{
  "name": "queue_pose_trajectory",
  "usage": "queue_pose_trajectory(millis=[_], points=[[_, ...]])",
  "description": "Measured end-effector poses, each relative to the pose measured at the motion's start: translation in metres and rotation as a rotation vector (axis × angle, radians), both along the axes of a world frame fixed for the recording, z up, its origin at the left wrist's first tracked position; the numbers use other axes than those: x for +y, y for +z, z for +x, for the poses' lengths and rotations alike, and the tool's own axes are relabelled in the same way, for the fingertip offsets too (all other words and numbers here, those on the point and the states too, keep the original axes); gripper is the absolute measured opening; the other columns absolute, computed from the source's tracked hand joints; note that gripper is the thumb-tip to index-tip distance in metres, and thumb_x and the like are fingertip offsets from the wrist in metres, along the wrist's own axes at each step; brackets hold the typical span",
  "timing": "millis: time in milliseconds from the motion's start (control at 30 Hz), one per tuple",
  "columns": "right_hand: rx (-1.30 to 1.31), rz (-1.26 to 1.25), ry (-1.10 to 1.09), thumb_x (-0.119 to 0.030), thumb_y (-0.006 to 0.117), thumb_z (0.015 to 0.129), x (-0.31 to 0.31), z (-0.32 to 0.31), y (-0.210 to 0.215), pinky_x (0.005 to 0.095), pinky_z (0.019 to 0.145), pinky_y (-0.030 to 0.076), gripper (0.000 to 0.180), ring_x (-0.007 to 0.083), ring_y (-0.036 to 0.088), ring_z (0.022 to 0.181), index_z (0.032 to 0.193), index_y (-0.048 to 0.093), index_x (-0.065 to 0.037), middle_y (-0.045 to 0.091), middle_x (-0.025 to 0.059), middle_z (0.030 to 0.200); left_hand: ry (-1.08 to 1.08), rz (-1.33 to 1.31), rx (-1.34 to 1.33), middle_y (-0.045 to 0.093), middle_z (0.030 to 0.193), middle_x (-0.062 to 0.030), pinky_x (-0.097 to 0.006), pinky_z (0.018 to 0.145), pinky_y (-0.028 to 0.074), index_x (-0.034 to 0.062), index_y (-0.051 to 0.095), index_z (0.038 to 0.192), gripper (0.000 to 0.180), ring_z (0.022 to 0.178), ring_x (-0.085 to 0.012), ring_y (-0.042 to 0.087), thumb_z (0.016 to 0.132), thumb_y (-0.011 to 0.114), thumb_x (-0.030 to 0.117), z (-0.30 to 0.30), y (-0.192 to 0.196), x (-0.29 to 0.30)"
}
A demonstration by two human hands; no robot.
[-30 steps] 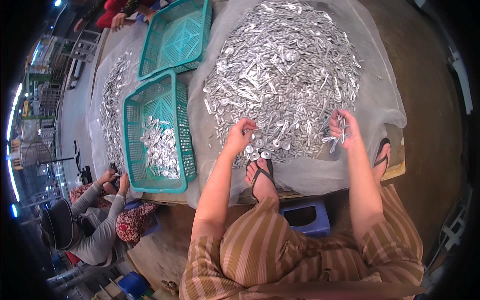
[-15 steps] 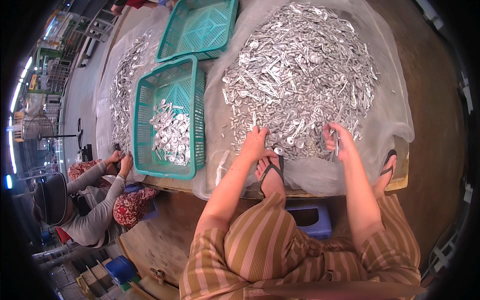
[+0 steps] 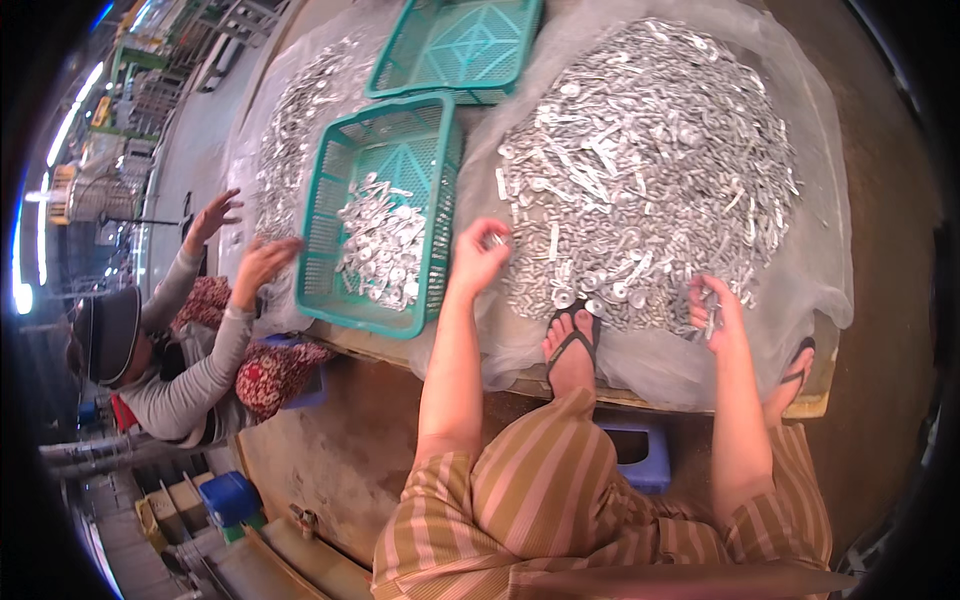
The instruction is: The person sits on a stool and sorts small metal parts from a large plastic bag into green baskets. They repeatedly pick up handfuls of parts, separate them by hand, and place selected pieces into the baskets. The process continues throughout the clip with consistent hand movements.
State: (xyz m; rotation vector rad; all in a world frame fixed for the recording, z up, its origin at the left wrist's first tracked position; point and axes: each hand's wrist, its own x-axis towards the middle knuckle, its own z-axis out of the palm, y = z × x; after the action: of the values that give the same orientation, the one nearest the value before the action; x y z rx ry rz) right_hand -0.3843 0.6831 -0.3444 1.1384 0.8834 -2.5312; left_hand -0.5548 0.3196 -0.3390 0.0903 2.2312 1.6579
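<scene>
A broad heap of small silver metal parts (image 3: pixel 650 160) lies in front of me, mixing short pegs, flat strips and round-ended pieces. My left hand (image 3: pixel 480 258) is raised between the heap and a green basket (image 3: pixel 452 200), fingers curled round a small shiny metal part (image 3: pixel 496 240) that is mostly hidden. My right hand (image 3: pixel 722 315) stays at the heap's near right edge, closed on a few metal parts (image 3: pixel 712 305) that poke out between the fingers. Flat, round-ended metal parts (image 3: pixel 385 240) lie in the basket.
A second green basket (image 3: pixel 525 50) stands behind the first. Left of them, a co-worker (image 3: pixel 165 340) sits by another metal heap (image 3: pixel 300 120), both hands raised. My sandalled foot (image 3: pixel 572 355) rests on the sheet's near edge. A blue stool (image 3: pixel 640 465) is below.
My left hand has lifted off the heap and moved left towards the basket, with a small part in it. My right hand remains by the heap. The co-worker's hands have risen and spread.
</scene>
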Motion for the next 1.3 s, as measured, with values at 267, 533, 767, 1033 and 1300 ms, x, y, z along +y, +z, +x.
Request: queue_pose_trajectory(millis=[267,533,767,1033,1300], points=[[0.153,-0.093,-0.14,-0.025,0.049,0.086,-0.028,-0.016,0.033,0.0226,0.033,0.026,0.02,0.0102,0.035,0.038,0.086,0.052,-0.006,0.047,0.0056,0.061,0.266,-0.426,0.573,0.052,0.116,-0.0212,-0.037,0.092,0.039,0.0007,0.045,0.12,0.06,0.109,-0.0316,0.049,0.071,0.071,0.025,-0.011,0.07,0.019],[0.491,0.25,-0.308,-0.018,0.043,0.09,-0.121,-0.05,0.077,0.021,0.041,0.032,0.016,0.0106,0.04,0.044,0.097,0.05,-0.005,0.052,0.006,0.065,-0.019,1.001,-0.951,0.052,0.113,-0.0061,-0.035,0.085,0.042,0.0121,0.045,0.122,0.061,0.106,-0.0228,0.051,0.088,0.03,0.061,0.1,0.013,0.155],[0.436,1.658,0.22,-0.036,0.062,0.075,-0.149,-0.049,0.07,0.0441,0.091,0.034,0.033,0.0364,0.045,0.107,0.1,0.065,-0.015,0.056,0.0134,0.114,-0.131,1.41,-0.901,0.044,0.127,-0.0081,-0.042,0.096,0.037,0.0163,0.04,0.127,0.062,0.117,-0.0285,0.043,0.086,0.032,0.062,0.092,0.02,0.149],[0.723,1.562,0.279,-0.024,0.057,0.082,-0.12,-0.05,0.092,0.0323,0.075,0.044,0.048,0.0244,0.055,0.093,0.126,0.045,-0.008,0.045,0.0172,0.126,0.31,1.013,-0.891,0.058,0.107,-0.0137,-0.04,0.079,0.048,0.0057,0.052,0.107,0.049,0.097,-0.0262,0.056,0.087,0.044,0.049,0.086,0.012,0.131],[0.212,1.51,0.47,-0.022,0.066,0.073,-0.014,-0.022,0.007,0.0324,0.059,0.046,0.027,0.0217,0.058,0.06,0.094,0.062,-0.004,0.062,0.0094,0.072,1.107,0.326,0.057,0.041,0.126,-0.0217,-0.052,0.09,0.041,0.007,0.01,0.137,0.085,0.107,-0.0413,0.048,0.08,0.052,0.055,-0.031,0.12,-0.053]])
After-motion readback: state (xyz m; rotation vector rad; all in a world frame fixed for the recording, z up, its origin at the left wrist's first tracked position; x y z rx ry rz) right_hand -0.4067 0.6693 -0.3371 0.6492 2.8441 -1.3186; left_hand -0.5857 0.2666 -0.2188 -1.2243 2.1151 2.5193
